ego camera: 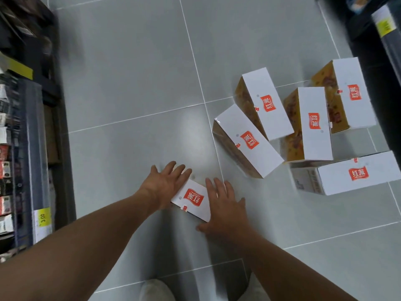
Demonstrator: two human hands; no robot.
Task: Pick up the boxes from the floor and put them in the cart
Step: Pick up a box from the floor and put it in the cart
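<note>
A white box with a red logo (192, 198) lies on the grey tiled floor between my two hands. My left hand (166, 183) rests flat on its left end, fingers straight and spread. My right hand (225, 207) lies flat against its right end, fingers straight. Several more white boxes with red logos and orange sides sit in a loose cluster to the right: one nearest (249, 140), one behind it (268, 103), one upright (315, 123), one at the far right (352, 94) and one lying low (358, 175). No cart is in view.
A shop shelf (32, 148) with packaged goods and a yellow price tag (43, 218) runs along the left. A dark shelf unit (382, 40) stands at the upper right. My shoes (156, 291) show at the bottom edge. Open floor tiles (134, 72) stretch ahead.
</note>
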